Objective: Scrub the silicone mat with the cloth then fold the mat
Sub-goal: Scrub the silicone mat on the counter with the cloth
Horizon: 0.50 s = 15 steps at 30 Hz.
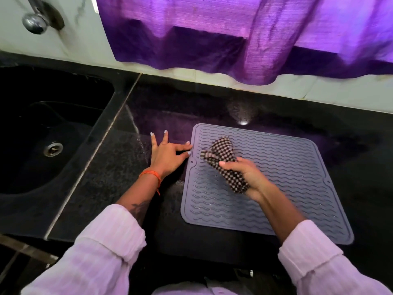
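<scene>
- Counter: carries the mat, flat and unfolded, far edge skewed toward the sink; nearly square, no clear long axis.
- Cloth: bunched, long axis diagonal on the mat's left part; scrubbing seems underway, folding remains.
- Right hand: grips the cloth.
- Left hand: fingers spread, touching the mat's left edge.

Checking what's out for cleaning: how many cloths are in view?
1: the checkered cloth, gripped by the right hand over the silicone mat.
</scene>
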Tool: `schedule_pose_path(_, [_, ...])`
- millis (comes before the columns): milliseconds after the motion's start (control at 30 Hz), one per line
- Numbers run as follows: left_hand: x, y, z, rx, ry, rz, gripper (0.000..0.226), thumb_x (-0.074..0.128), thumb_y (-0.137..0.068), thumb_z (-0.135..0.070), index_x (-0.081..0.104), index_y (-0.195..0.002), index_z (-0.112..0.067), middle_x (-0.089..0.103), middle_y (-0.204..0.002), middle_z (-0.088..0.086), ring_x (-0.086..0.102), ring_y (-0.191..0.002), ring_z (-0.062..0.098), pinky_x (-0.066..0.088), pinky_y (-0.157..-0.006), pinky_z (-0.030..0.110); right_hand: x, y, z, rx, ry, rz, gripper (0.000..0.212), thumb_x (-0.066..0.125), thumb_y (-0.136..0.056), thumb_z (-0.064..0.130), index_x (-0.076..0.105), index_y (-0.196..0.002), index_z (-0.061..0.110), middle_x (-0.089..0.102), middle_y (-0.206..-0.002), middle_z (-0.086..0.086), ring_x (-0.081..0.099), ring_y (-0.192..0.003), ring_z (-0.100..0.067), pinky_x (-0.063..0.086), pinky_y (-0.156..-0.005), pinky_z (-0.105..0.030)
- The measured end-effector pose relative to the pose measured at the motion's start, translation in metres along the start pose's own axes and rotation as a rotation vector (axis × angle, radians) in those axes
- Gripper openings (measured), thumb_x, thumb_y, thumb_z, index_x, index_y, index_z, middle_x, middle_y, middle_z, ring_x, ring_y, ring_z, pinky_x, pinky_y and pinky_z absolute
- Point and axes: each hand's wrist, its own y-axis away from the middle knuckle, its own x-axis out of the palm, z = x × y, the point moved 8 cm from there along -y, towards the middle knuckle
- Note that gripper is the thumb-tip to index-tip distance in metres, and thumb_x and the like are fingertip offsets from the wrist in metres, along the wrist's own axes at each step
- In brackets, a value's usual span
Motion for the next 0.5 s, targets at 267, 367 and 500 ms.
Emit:
schedule_pose_path(267, [-0.001, -0.004, 0.001, 0.006, -0.014, -0.052, 0.028, 0.051, -0.093, -0.043, 0.06, -0.12, -0.042, 0.061, -0.126, -0.011, -0.001, -0.147, 0.018, -0.03, -0.106, 0.042, 0.045, 0.012, 0.007, -0.503, 1.217, -0.202, 0.048, 0.055, -0.089, 0.029, 0.038, -0.134, 0.027, 0.06, -0.114, 0.0, 0.056, -0.102, -0.02, 0.046, -0.087, -0.037])
schedule_pose_path(367, [-0.002, -0.005, 0.002, 0.015, -0.012, -0.07, 0.028, 0.052, -0.092, -0.041, 0.06, -0.118, -0.043, 0.061, -0.126, -0.014, 0.0, -0.147, 0.017, -0.031, -0.106, 0.041, 0.053, 0.024, -0.009, -0.662, 1.554, -0.395, 0.053, 0.031, -0.092, 0.054, 0.042, -0.135, 0.025, 0.047, -0.127, -0.006, 0.044, -0.109, -0.024, 0.037, -0.087, -0.039])
schedule_pose_path(500, [-0.001, -0.005, 0.001, 0.022, 0.0, -0.087, 0.028, 0.054, -0.092, -0.041, 0.06, -0.118, -0.043, 0.061, -0.125, -0.014, 0.001, -0.147, 0.016, -0.031, -0.107, 0.041, 0.052, 0.015, -0.015, -0.797, 1.603, -0.366, 0.057, 0.035, -0.088, 0.061, 0.053, -0.127, 0.022, 0.051, -0.113, -0.004, 0.046, -0.095, -0.022, 0.035, -0.079, -0.038])
